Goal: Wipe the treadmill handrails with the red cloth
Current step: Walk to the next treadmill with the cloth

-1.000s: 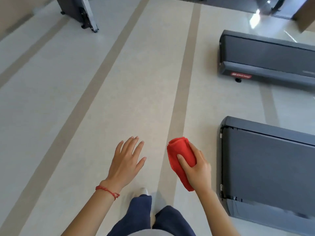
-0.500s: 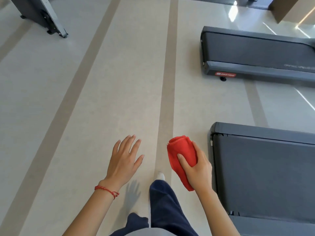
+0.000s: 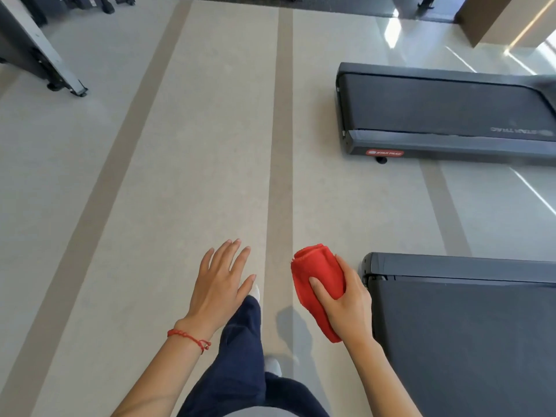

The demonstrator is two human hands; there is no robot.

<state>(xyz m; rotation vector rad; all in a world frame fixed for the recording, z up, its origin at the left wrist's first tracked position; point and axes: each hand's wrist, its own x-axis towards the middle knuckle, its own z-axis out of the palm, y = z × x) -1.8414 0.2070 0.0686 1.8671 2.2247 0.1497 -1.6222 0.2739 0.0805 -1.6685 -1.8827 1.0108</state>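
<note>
A folded red cloth (image 3: 317, 272) is gripped by my right hand (image 3: 346, 305), thumb across its front, held in the air over the floor. My left hand (image 3: 221, 282) hovers beside it with fingers spread and straight, holding nothing; a red string bracelet circles its wrist. The rear end of a dark grey treadmill deck (image 3: 457, 326) lies just right of my right hand. A second treadmill deck (image 3: 436, 106) lies farther ahead on the right. No handrails are in view.
Pale floor (image 3: 180, 176) with brown stripes stretches ahead. Another machine's base (image 3: 36, 55) stands at the far left. My legs in dark blue trousers and white shoes (image 3: 255, 291) are below my hands. A pillar (image 3: 496, 19) rises at the top right.
I have walked forward: both treadmills and the left machine slid down and closer in view. My legs changed stride. Both hands kept their pose, the cloth still gripped.
</note>
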